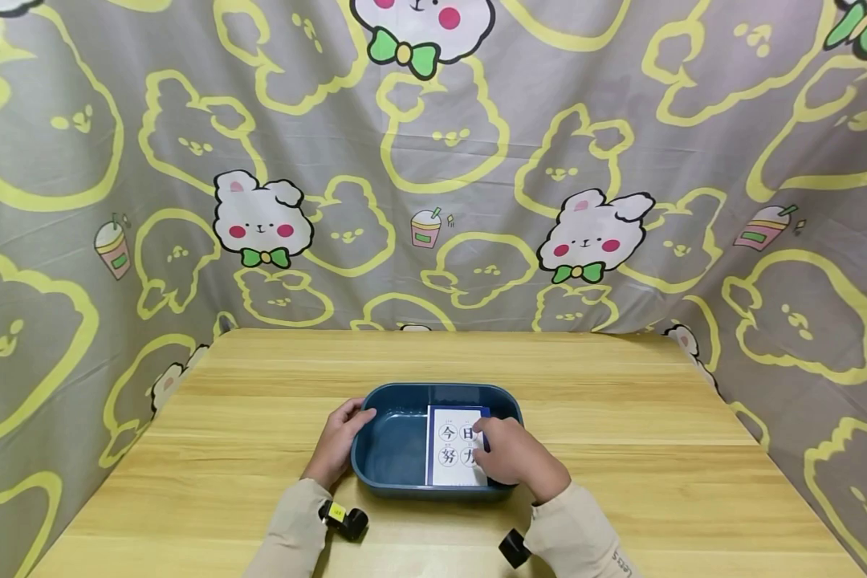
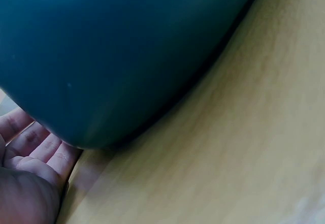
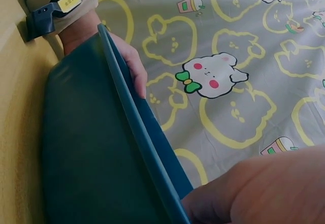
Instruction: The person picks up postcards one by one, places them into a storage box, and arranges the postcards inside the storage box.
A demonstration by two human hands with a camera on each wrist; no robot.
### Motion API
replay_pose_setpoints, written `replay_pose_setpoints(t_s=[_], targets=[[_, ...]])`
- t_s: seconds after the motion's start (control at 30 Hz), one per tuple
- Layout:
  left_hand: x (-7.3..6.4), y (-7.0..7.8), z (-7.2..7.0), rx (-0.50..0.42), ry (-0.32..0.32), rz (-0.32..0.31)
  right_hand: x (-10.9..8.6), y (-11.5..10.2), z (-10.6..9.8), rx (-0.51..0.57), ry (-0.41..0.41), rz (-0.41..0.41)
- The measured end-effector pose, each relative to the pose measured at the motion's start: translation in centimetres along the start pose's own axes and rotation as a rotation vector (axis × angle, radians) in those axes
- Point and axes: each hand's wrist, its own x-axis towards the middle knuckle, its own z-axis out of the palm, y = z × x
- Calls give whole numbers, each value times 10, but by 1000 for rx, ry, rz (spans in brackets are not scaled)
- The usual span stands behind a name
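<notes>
A dark blue-green box with rounded corners stands on the table. My left hand grips its left end, thumb at the rim and fingers along the outer wall. The left wrist view shows these fingers against the wall of the box. My right hand reaches over the right end and holds a notebook by its right side. The notebook has a white cover with a blue border and large Chinese characters, and lies over the right part of the box. Some right fingers are hidden.
The wooden table surrounds the box. A grey curtain with yellow outlines and white rabbits hangs behind and at both sides. Small black cameras sit at the cuffs of the beige sleeves.
</notes>
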Motion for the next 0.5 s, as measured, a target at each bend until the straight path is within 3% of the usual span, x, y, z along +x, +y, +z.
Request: replay_pose_setpoints(t_s=[0.27,0.5], targets=[[1,0,0,-2,2,-2,3,3,1,27,58,-26],[2,-2,2,-7,-6,1,6,16,0,116,240,-59]])
